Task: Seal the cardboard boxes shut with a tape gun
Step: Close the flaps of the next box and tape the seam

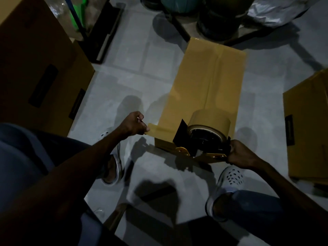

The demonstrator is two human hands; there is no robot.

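Head view looks down on a tan cardboard box [204,89] standing on the grey tiled floor [124,71] between my feet. My right hand [241,153] grips the handle of the tape gun [204,139], which sits at the box's near end with its brown roll on top. My left hand [134,125] pinches the free end of the tape strip [159,129] pulled out to the left of the gun. A tape line runs along the box's top seam. A larger box [39,71] stands to the left, another box [308,125] to the right. White clogs [229,176] are on my feet
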